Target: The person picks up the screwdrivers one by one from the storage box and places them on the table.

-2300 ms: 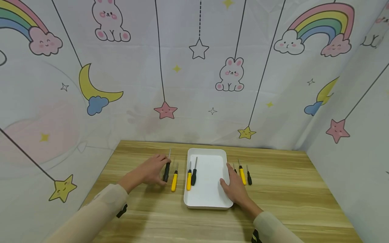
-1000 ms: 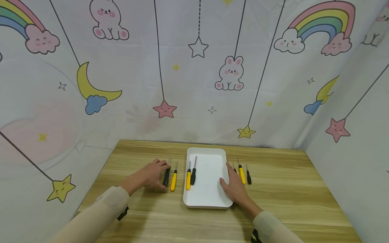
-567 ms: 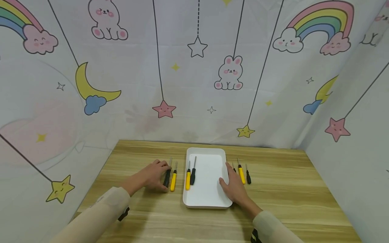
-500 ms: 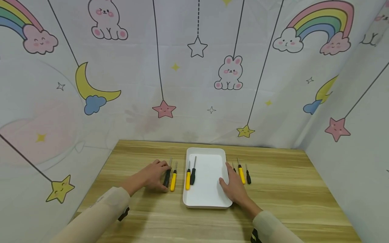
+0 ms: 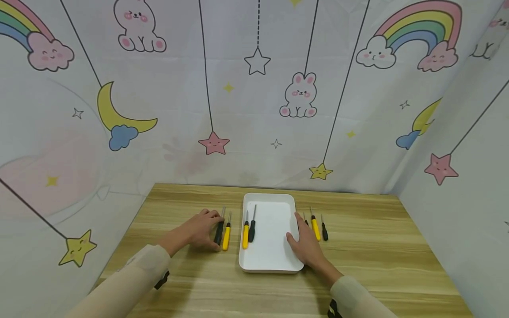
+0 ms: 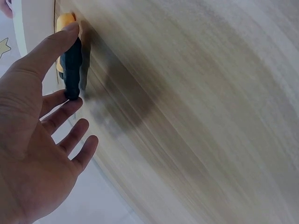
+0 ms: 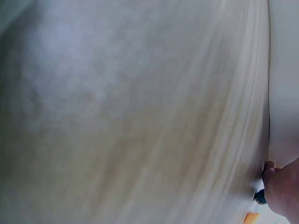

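Note:
My left hand (image 5: pixel 202 230) holds a black-handled screwdriver (image 5: pixel 218 232) at the left of the white tray (image 5: pixel 272 265). In the left wrist view, the thumb presses one end of the black handle (image 6: pixel 72 63) and fingertips touch the other end. Right beside it lies a yellow-handled screwdriver (image 5: pixel 226 238), its shaft pointing away. My right hand (image 5: pixel 310 247) grips the tray's right wall, thumb inside and fingers outside. Along the tray's left side lie a yellow screwdriver (image 5: pixel 245 236) and a black screwdriver (image 5: pixel 252 232).
Right of the tray lie a yellow screwdriver (image 5: pixel 315 227), a small black screwdriver (image 5: pixel 324 232) and another dark one (image 5: pixel 305 220), partly hidden by my right hand. The wooden table (image 5: pixel 374 247) ends at a patterned cloth wall (image 5: pixel 254 172).
The black screwdriver in my left hand has come nearer and lower, its tip now almost level with the yellow one's. Lately the left hand is still. The right hand stays on the tray.

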`<action>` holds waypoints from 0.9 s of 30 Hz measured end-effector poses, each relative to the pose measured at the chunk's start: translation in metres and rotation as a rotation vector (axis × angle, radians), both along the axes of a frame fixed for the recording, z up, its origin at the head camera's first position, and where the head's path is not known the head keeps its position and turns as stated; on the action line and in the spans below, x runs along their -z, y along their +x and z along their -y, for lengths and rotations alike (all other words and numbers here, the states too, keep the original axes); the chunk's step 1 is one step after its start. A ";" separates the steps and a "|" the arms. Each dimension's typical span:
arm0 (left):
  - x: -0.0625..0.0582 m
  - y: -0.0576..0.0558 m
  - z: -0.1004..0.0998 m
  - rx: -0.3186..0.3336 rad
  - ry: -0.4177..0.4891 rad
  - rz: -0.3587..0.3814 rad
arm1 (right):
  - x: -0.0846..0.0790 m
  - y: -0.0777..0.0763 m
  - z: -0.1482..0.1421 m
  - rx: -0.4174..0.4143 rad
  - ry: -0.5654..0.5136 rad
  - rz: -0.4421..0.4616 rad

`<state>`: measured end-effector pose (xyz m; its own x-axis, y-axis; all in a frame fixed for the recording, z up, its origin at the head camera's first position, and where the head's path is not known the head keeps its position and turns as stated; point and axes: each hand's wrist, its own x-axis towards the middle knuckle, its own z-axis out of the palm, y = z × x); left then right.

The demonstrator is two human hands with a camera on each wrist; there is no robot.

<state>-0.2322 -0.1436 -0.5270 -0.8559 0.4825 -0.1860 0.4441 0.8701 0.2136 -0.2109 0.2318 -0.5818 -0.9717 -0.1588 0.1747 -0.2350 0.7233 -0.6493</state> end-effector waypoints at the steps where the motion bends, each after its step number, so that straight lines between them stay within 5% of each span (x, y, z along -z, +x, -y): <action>1: 0.000 0.000 0.000 0.000 0.001 0.002 | 0.000 0.000 0.000 -0.001 0.000 0.000; 27: -0.006 0.002 0.002 -0.018 0.028 0.061 | 0.000 0.000 -0.001 -0.012 -0.008 -0.016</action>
